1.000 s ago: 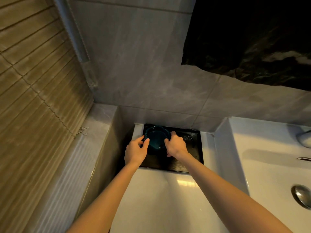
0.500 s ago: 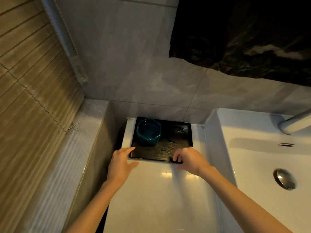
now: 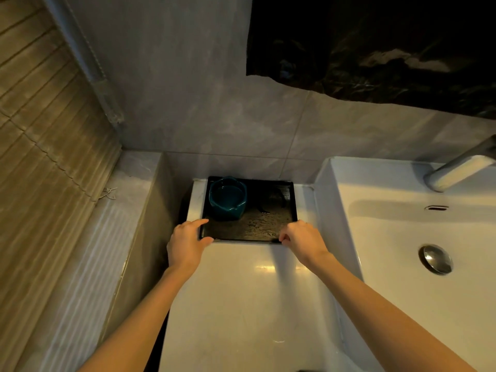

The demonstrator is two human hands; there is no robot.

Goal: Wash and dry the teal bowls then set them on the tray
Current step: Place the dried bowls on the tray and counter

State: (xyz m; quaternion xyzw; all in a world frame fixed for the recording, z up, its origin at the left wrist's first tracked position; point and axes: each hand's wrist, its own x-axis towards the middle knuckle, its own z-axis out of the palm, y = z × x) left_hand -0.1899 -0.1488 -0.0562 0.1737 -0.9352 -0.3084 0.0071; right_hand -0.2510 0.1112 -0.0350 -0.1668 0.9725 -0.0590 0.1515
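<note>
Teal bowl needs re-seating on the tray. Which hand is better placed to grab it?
Left, likely. The teal bowl sits back-left on the tray, straight beyond the left hand at the near-left corner; the right hand holds the near-right corner, farther off.

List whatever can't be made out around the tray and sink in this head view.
- Right hand: its own knuckles hide the fingertips at the tray's near edge, so the grip is unclear.
- Dark shape on the tray, right of the teal bowl: too dim to identify.
- Faucet: cut off by the picture's right edge.
</note>
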